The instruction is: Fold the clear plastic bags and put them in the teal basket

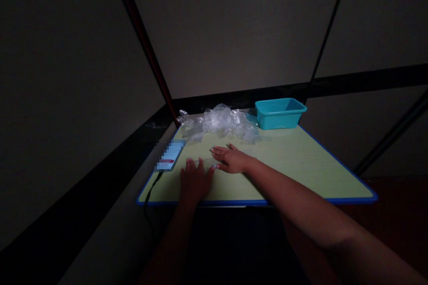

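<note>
A clear plastic bag (pixel 207 162) lies flat on the pale green tabletop, faint and hard to make out, partly covered by both hands. My left hand (pixel 195 182) rests on the table at the bag's left side, its fingers spread and pointing away from me. From the right, my right hand (pixel 231 159) reaches across and lies flat over the bag's right part, fingers stretched out to the left. The thumbs of the two hands come close together near the bag's lower edge.
A crumpled heap of clear plastic bags (pixel 222 120) sits at the table's far side. To its right stands a turquoise plastic basin (pixel 281 118). A phone (pixel 170 156) with a cable lies at the left edge. The table (pixel 301 173) has a blue rim; walls stand behind and left.
</note>
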Action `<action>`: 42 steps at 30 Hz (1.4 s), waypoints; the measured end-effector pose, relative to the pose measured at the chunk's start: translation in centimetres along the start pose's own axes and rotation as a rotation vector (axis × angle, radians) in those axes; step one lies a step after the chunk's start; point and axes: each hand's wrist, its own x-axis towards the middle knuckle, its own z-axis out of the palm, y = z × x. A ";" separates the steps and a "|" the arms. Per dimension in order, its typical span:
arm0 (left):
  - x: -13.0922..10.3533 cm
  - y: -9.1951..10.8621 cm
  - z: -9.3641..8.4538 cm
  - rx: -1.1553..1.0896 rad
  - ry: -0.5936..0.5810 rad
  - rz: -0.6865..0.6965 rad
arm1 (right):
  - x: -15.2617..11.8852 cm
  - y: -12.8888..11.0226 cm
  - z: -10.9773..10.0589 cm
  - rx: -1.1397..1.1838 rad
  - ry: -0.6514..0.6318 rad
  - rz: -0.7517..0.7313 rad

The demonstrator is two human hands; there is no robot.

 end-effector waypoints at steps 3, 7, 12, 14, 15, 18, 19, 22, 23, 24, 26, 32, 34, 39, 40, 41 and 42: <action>0.1 0.0 0.0 0.006 -0.004 -0.001 | 0.0 0.1 0.0 -0.009 -0.003 -0.009; 0.1 0.1 0.1 0.014 -0.006 -0.025 | 0.0 0.3 0.0 0.007 -0.016 -0.002; 0.0 0.1 0.0 0.007 0.032 -0.077 | 0.0 0.4 0.4 0.005 -0.036 0.046; -0.1 0.1 -0.2 -0.008 0.059 -0.046 | 0.1 0.4 0.6 0.001 -0.052 0.080; -0.1 0.1 -0.3 -0.017 0.071 -0.021 | 0.1 0.4 0.7 0.001 -0.063 0.095; -0.2 0.5 -0.8 -0.056 0.059 0.063 | 0.2 0.4 0.7 0.001 -0.088 0.128; -0.1 0.7 -1.0 -0.075 0.036 0.099 | 0.2 0.4 0.7 0.000 -0.095 0.135; 0.4 2.0 -1.7 -0.141 -0.036 0.221 | 0.2 0.3 0.7 -0.010 -0.119 0.152; 0.7 2.5 -1.9 -0.159 -0.042 0.248 | 0.2 0.3 0.7 -0.010 -0.125 0.156; 1.1 3.0 -2.2 -0.181 -0.053 0.263 | 0.2 0.3 0.7 -0.010 -0.130 0.158; 1.9 3.9 -2.4 -0.217 -0.059 0.247 | 0.2 0.3 0.6 -0.007 -0.137 0.149; 3.1 4.8 -1.7 -0.253 -0.083 0.195 | 0.2 0.3 0.6 -0.012 -0.166 0.122; 2.9 4.8 -1.5 -0.238 -0.085 0.163 | 0.2 0.3 0.6 0.003 -0.167 0.135; 2.7 3.7 -1.3 -0.175 -0.122 0.107 | 0.2 0.1 0.6 0.024 -0.129 0.167; 2.7 3.1 -1.2 -0.163 -0.123 0.116 | 0.1 0.1 0.6 0.021 -0.125 0.166; 2.8 2.5 -1.1 -0.153 -0.119 0.128 | 0.1 0.1 0.6 0.019 -0.124 0.164; 2.9 1.9 -1.0 -0.153 -0.113 0.142 | 0.1 0.1 0.6 0.017 -0.124 0.162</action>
